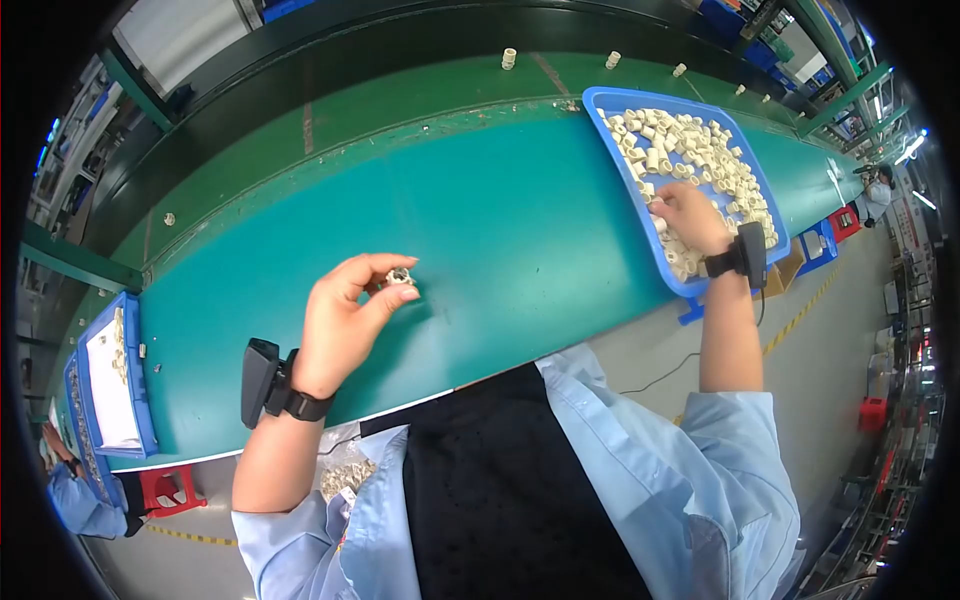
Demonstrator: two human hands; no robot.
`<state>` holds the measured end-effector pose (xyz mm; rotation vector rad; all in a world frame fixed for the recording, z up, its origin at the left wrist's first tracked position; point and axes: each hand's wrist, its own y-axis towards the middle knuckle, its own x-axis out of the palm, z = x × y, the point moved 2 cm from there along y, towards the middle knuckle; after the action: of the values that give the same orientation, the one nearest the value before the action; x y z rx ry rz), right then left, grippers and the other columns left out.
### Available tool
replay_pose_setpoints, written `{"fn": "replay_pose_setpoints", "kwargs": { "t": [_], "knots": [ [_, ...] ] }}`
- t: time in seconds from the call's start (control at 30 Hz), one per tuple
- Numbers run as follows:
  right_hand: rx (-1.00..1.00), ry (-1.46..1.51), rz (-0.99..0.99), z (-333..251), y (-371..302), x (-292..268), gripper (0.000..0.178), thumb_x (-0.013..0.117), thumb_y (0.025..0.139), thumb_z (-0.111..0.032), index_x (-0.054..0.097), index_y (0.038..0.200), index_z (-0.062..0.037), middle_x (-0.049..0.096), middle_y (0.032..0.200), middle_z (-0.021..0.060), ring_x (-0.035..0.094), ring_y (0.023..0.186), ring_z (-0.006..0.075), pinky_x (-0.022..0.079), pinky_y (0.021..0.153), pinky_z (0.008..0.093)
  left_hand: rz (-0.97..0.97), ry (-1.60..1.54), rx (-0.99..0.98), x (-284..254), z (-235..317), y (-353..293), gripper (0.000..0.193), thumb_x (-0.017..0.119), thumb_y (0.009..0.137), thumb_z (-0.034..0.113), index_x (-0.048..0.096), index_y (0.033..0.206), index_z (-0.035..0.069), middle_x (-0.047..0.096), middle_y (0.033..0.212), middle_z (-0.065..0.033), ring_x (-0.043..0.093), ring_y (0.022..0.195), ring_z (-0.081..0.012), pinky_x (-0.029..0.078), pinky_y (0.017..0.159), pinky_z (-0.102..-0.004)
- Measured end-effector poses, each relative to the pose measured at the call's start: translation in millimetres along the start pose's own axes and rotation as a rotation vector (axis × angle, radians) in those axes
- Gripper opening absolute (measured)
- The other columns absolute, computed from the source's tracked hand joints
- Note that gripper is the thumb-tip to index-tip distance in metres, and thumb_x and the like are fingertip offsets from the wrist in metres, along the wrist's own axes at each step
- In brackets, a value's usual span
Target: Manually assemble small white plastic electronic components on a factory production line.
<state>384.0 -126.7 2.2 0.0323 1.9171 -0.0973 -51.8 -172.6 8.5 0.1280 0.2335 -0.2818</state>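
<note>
My left hand (345, 315) is raised over the green work surface, thumb and fingers closed on a small cream ring-shaped part (399, 277) with something dark inside it. My right hand (692, 218) reaches into a blue tray (637, 178) at the right. Its fingers are pinched together among short cream plastic sleeves (655, 160) that lie loose in the tray. What the right fingertips hold, if anything, is hard to make out. Each wrist wears a black strap with a boxy device.
At the far left stands another blue tray (146, 420) with a white lining and a few small parts. Single cream sleeves (509, 59) stand along the green conveyor belt (400, 100) behind. A bag of cream parts (347, 478) hangs by my left elbow. Other people sit at both sides.
</note>
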Motion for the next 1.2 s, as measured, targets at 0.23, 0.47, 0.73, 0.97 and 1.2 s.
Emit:
{"fn": "replay_pose_setpoints", "kwargs": {
  "t": [0.23, 0.47, 0.73, 0.97, 1.2],
  "knots": [
    [-0.079, 0.524, 0.149, -19, -12, -22, 0.029, 0.058, 0.083, -0.017, 0.056, 0.108, -0.0008, 0.059, 0.085, 0.0067, 0.054, 0.073, 0.0144, 0.043, 0.067, 0.0242, 0.065, 0.009, 0.056, 29, 3, -20, 0.024, 0.067, 0.076, 0.006, 0.064, 0.1, 0.004, 0.056, 0.076, -0.002, 0.051, 0.067, -0.0088, 0.044, 0.063, -0.0222],
    [-0.303, 1.482, -0.231, -110, -59, 1, 0.026, 0.044, 0.094, -0.022, 0.049, 0.109, -0.0012, 0.051, 0.077, 0.0039, 0.048, 0.07, 0.0112, 0.042, 0.06, 0.0227, 0.072, -0.098, 0.056, 47, 10, -25, 0.025, 0.065, 0.078, 0.007, 0.063, 0.103, 0.005, 0.056, 0.078, -0.0031, 0.052, 0.069, -0.0106, 0.044, 0.064, -0.0226],
    [-0.314, 1.772, -0.559, -171, -70, 52, 0.027, 0.041, 0.095, -0.027, 0.048, 0.102, -0.0015, 0.052, 0.073, 0.0068, 0.049, 0.063, 0.0136, 0.044, 0.057, 0.0249, 0.04, -0.109, 0.132, 58, 20, -28, 0.029, 0.063, 0.08, 0.007, 0.06, 0.108, 0.005, 0.057, 0.081, -0.0057, 0.054, 0.071, -0.0129, 0.044, 0.065, -0.024],
    [-0.278, 1.549, -0.467, -201, -78, 56, 0.029, 0.042, 0.094, -0.026, 0.048, 0.103, 0.0004, 0.055, 0.077, 0.0083, 0.052, 0.063, 0.0145, 0.045, 0.058, 0.0244, 0.089, -0.046, 0.122, 52, 20, -36, 0.029, 0.066, 0.077, 0.005, 0.06, 0.105, 0.005, 0.057, 0.083, -0.0058, 0.054, 0.072, -0.0135, 0.045, 0.066, -0.0246],
    [-0.544, 1.195, -0.305, -206, -85, 53, 0.02, 0.056, 0.086, -0.013, 0.055, 0.103, -0.0012, 0.061, 0.086, 0.0081, 0.056, 0.071, 0.0127, 0.046, 0.063, 0.0237, 0.159, -0.105, 0.138, 46, 15, -41, 0.024, 0.068, 0.074, 0.002, 0.061, 0.096, 0.004, 0.058, 0.083, -0.0058, 0.055, 0.073, -0.0137, 0.045, 0.067, -0.0245]
  ]
}}
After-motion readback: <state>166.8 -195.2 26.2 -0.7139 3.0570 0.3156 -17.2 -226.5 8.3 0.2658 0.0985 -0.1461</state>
